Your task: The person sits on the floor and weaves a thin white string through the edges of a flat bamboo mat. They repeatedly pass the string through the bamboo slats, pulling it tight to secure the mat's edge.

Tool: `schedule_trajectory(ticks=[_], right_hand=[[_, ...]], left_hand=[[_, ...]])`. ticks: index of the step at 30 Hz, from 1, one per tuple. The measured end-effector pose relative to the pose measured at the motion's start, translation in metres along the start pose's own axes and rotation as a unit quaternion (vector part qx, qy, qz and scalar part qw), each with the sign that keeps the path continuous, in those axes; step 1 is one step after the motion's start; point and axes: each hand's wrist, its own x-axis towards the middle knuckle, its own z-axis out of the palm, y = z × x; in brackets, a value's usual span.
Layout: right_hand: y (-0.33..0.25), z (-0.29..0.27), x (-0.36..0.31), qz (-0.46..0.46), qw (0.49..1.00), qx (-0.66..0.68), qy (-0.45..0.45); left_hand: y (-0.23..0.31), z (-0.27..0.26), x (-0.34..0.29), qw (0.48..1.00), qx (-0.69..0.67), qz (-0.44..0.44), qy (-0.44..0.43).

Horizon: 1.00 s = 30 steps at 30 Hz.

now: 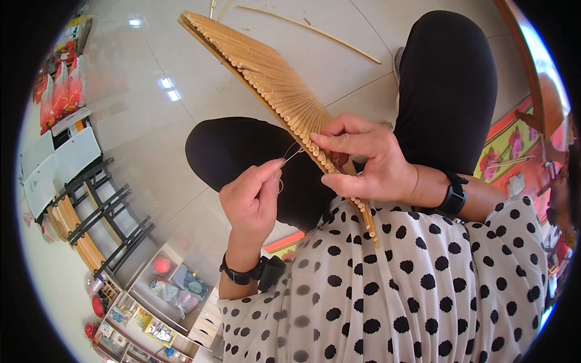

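The right hand grips a fan-shaped bundle of thin bamboo sticks between thumb and fingers; the bundle slants from the middle of the view toward 11 o'clock. Beside its near edge, the left hand pinches a fine thread between thumb and forefinger. Toward 8 o'clock, an open cubby contains a round red object and clear plastic bags. Red-and-white bags stand at 10 o'clock, contents hidden.
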Motion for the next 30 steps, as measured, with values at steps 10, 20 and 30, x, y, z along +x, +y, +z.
schedule_trajectory(ticks=[10,20,30], right_hand=[[-0.0041,-0.0042,0.0003,0.042,0.999,0.026,-0.002],[-0.0050,-0.0025,0.0006,0.046,0.998,0.038,0.002],[-0.0038,-0.0062,0.0011,0.057,0.997,0.042,-0.001]], left_hand=[[-0.0037,0.0045,0.0025,1.000,-0.014,0.014,0.004],[-0.0034,0.0048,0.0023,1.000,-0.014,0.012,0.007],[-0.0015,0.0074,0.0049,1.000,-0.008,0.004,0.007]])
